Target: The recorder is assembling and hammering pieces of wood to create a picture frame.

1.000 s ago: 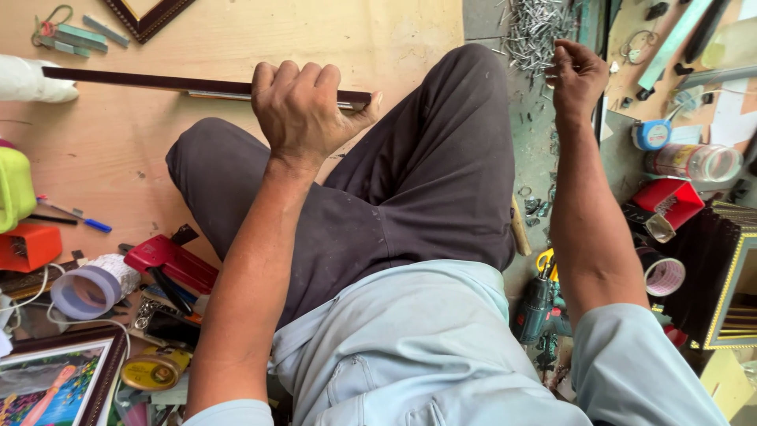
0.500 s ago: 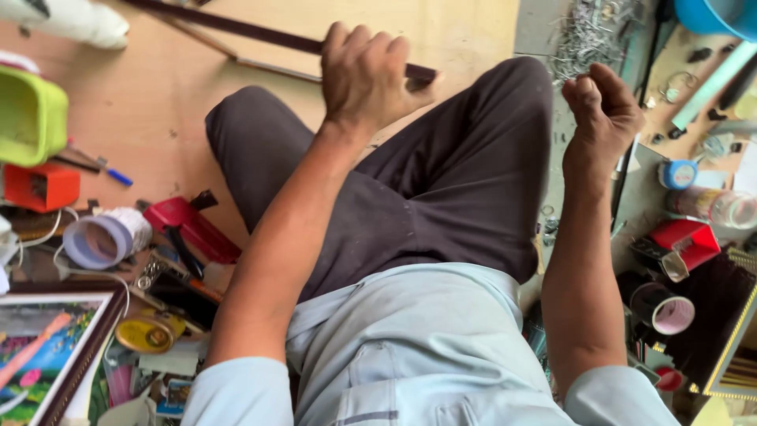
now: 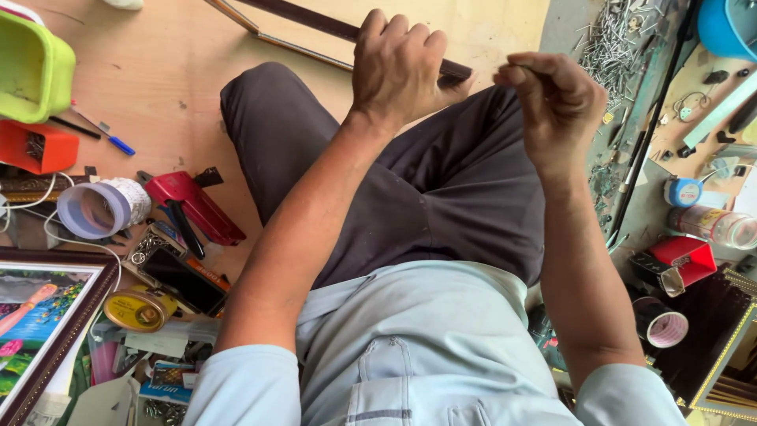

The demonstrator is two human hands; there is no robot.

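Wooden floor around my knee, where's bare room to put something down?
Bare wood lies between the green tub and the knee, and above the knee below the dark strip that the left hand holds. Crowded: around the red tool and tape roll, and right by the nails.

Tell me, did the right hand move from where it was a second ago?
Yes. The right hand was out by the nail pile; now it has come in toward the left hand, above the knee, away from the nails.
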